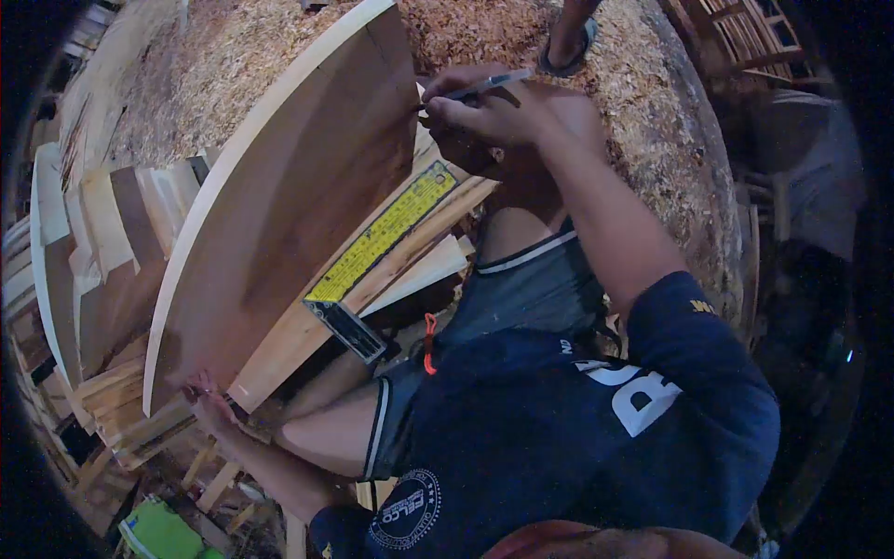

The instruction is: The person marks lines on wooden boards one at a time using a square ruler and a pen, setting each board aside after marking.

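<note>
A large curved wooden board (298, 177) leans across my lap, its pale bowed edge facing away from me. My right hand (480, 116) is closed round a pen (503, 80), close to the board's upper right edge. Down at the board's lower end, my left hand (214, 405) grips the corner, its fingers partly in shadow. Between the board and my legs lies a try square (382, 233) with a yellow printed blade and a dark stock. It rests on a long wooden plank (284, 359), touched by neither hand.
Several cut curved pieces (116, 233) are stacked at the left. Wood shavings (484, 37) cover the ground ahead, where a sandalled foot (566, 51) shows. A bright green item (163, 531) lies at the lower left among wood scraps.
</note>
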`<action>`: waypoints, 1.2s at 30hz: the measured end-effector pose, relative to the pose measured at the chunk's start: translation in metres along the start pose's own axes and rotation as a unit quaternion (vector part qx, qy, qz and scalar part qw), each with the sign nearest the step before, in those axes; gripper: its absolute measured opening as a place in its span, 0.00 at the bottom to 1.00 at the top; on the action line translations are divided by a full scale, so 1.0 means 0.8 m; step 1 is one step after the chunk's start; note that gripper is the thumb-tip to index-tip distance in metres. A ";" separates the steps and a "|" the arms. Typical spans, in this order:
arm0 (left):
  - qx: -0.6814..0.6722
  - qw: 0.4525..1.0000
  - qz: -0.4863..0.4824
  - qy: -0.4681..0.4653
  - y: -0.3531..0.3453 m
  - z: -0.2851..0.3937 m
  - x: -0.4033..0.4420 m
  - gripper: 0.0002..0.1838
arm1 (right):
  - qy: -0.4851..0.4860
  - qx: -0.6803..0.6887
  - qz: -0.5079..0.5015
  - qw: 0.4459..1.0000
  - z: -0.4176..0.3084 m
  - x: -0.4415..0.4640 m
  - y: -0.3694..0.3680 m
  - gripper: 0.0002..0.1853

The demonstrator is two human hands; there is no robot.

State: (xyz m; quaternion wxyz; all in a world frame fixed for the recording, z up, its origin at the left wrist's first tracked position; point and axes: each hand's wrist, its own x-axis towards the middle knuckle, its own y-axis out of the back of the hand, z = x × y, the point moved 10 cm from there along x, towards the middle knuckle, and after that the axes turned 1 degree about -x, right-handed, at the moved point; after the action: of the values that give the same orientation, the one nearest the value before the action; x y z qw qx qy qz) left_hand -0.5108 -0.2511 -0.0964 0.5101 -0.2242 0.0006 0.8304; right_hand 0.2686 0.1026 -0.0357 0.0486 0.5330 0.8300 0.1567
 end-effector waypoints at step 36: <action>0.146 0.960 0.208 -0.117 -0.050 0.025 -0.047 0.07 | 0.025 -0.089 0.001 0.996 -0.001 0.008 0.002 0.13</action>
State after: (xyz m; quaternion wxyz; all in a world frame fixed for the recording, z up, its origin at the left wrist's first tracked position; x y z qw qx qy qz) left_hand -0.4703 -0.2593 -0.0557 0.3499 -0.0441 0.1087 0.9294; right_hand 0.2672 0.1092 -0.0338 0.0749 0.5229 0.8134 0.2437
